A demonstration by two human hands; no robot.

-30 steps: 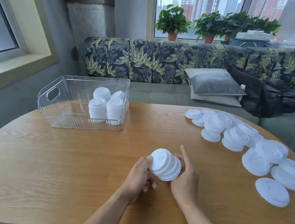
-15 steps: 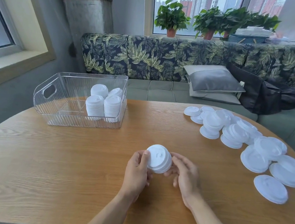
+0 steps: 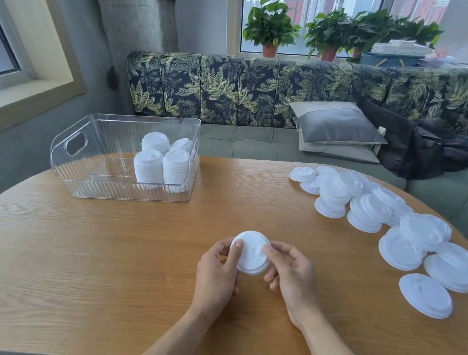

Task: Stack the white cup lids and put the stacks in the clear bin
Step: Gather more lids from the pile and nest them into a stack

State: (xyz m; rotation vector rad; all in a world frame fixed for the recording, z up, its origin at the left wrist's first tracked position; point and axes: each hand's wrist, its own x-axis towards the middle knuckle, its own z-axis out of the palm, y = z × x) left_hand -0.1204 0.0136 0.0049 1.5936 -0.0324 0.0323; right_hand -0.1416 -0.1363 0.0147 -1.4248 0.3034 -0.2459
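Since half a second earlier, the right hand (image 3: 291,275) had closed in on the short stack of white cup lids (image 3: 250,253), which had turned so its round top faced up at the camera. That hand pinched the stack's right edge with thumb and curled fingers, while the left hand (image 3: 218,268) gripped the left edge, thumb lying across the top lid. Held between both hands just above the table (image 3: 79,261), the stack showed a smooth, matte plastic disc with a raised rim. Under it spread an oval top of light wood with a clear grain. Well off to the left and farther back stood the clear bin (image 3: 60,162), ribbed and transparent with a cut-out handle, holding four upright lid stacks (image 3: 150,165) packed into its right end. To the right lay loose lids (image 3: 370,207) in an overlapping heap, with one flat lid (image 3: 425,294) nearest the table edge. Behind the table ran a leaf-print sofa (image 3: 238,93) with a grey cushion (image 3: 336,122) and a black bag (image 3: 412,142); potted plants (image 3: 270,29) lined the sill.
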